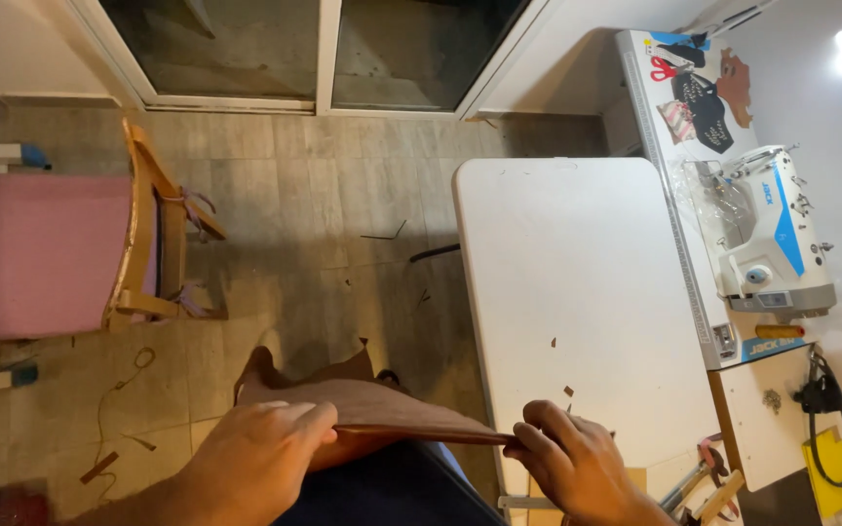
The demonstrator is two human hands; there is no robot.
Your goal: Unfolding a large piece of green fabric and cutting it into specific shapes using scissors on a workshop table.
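A brown sheet of leather-like material stretches flat between my two hands, over my lap. My left hand grips its left edge, fingers curled over the top. At the corner of the white table my right hand pinches the sheet's right edge. The far end of the sheet droops toward the floor.
A white table stands to the right, with small brown scraps on it. Beyond it, a white sewing machine sits on its own table. A wooden chair frame and a pink panel stand at left. Scraps litter the tiled floor.
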